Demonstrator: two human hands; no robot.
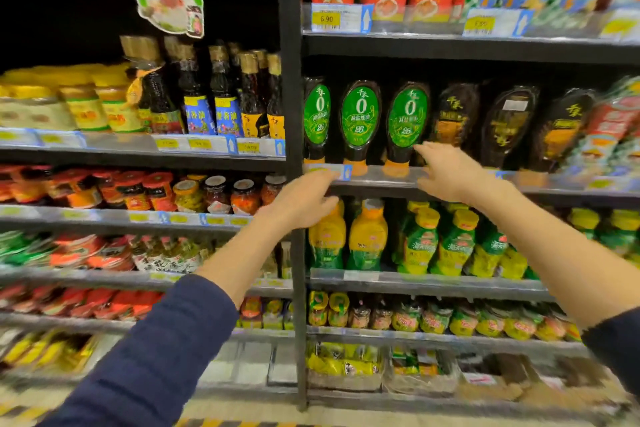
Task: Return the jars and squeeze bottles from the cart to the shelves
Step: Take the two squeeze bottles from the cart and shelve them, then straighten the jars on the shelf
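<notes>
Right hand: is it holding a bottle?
No. The right hand is open and empty, its fingertips reaching toward the base of a green-label bottle that stands on the shelf.

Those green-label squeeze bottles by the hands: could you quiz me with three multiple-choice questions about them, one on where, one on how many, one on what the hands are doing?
1. Where do the green-label squeeze bottles stand?
A. On the floor
B. On the shelf right of the black upright post, left end of the row
C. On the top shelf

2. How many green-label squeeze bottles stand at the front?
A. Three
B. One
C. Six

3. What is the state of the hands?
A. Both hold jars
B. One holds a bottle
C. Both are empty

Answers:
1 B, they sit cap-down just right of the post.
2 A, three green ovals show side by side.
3 C, the left hand and right hand are open at the shelf edge, gripping nothing.
</notes>
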